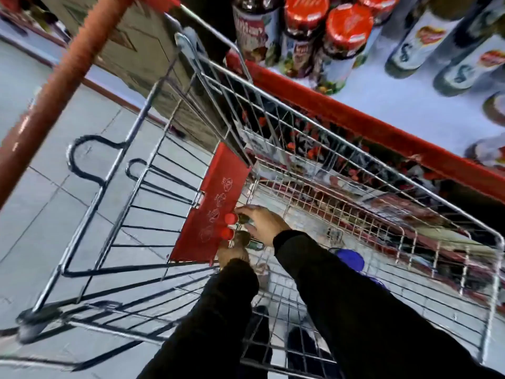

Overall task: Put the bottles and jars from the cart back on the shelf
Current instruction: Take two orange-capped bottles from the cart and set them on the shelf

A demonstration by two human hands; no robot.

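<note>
Both of your hands are down inside the wire cart [314,149], close to its red plastic seat flap [216,203], which sits at about 9 o'clock from them. Your right hand [263,224] lies over a small dark bottle with a red cap [230,218]; its fingers [250,209] are curled narrowly around the bottle's neck and body, holding it. Your left hand [232,253] is just below, at 6 o'clock from the right one, and it grips a second red-capped bottle [227,233], fingers closed around it. The two caps sit one just above the other, nearly touching, both pointing toward the flap at 9 o'clock. Both bottles are in the cart's basket; whether they rest on its wire floor you cannot tell, because the picture is blurred.

A blue object [351,259] lies in the basket at 3 o'clock from your hands, partly hidden behind your right sleeve [355,302].

The shelf [396,105], with its red front edge, runs along the cart's far side at about 1 o'clock. On it stand dark jars with red lids [348,28] and, further toward 2 o'clock, tall bottles with pale labels [426,39].
</note>
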